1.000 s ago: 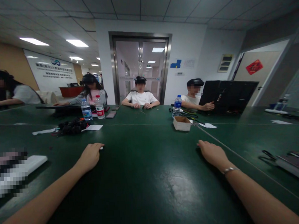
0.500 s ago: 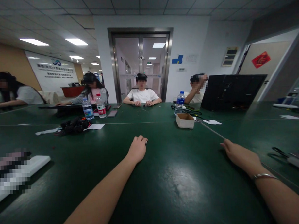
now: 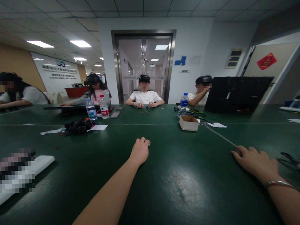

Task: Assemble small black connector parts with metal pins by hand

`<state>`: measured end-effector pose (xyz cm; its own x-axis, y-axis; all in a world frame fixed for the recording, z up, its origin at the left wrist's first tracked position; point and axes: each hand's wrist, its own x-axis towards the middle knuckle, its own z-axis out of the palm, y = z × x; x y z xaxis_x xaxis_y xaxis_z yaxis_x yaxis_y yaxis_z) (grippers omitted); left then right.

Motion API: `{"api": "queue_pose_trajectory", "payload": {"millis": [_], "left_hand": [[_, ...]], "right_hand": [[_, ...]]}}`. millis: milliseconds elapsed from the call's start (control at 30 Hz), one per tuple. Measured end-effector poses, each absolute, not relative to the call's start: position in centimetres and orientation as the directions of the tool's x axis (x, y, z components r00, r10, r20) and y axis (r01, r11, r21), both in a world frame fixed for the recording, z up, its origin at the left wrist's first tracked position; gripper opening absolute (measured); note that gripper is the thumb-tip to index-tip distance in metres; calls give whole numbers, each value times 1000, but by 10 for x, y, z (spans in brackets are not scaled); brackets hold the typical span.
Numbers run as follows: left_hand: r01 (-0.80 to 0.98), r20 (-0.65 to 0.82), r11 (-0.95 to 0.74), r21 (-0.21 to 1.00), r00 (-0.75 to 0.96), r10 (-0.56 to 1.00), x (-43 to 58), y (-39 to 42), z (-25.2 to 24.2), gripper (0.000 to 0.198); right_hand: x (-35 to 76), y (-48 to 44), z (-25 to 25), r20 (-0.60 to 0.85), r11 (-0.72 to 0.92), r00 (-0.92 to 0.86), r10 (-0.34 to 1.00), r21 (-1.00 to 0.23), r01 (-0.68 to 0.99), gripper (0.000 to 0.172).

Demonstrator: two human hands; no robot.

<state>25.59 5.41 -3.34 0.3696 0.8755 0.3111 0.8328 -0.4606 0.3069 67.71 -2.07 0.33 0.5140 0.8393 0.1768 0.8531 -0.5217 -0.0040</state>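
Note:
My left hand (image 3: 141,150) rests on the green table (image 3: 167,197) in front of me, its fingers curled down and closed. A small pale glint shows beside its fingertips, too small to name. Further right, my right hand (image 3: 257,163) lies palm down with its fingers somewhat apart, a metal bangle on the wrist. A thin grey cable (image 3: 222,136) runs from near the small box to this hand's fingertips and passes out of sight under it. The small open cardboard box (image 3: 189,125) stands between and beyond my hands.
Water bottles (image 3: 91,109) and a tangle of black cables (image 3: 78,126) lie at the far left. A white slab-like thing (image 3: 45,163) sits at near left. Beyond the box are another bottle (image 3: 183,105) and a black monitor (image 3: 235,94). Several people sit around the table.
My right hand has moved right and slightly nearer, its fingers spreading from a pinch at the cable to lying on the table. My left hand stays nearly still; the view shifts slightly.

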Motion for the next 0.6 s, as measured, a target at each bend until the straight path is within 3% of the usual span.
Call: {"api": "queue_pose_trajectory", "payload": {"millis": [400,600], "left_hand": [[787,287,-477,391,388,876,252,52,-26,35],[764,331,-519,382,411,849,252,53,-27,33]], "right_hand": [[678,-20,1,204,-539,531,823,-16,842,41],[670,-20,2,227,-532,519,824,-4,847,53]]}}
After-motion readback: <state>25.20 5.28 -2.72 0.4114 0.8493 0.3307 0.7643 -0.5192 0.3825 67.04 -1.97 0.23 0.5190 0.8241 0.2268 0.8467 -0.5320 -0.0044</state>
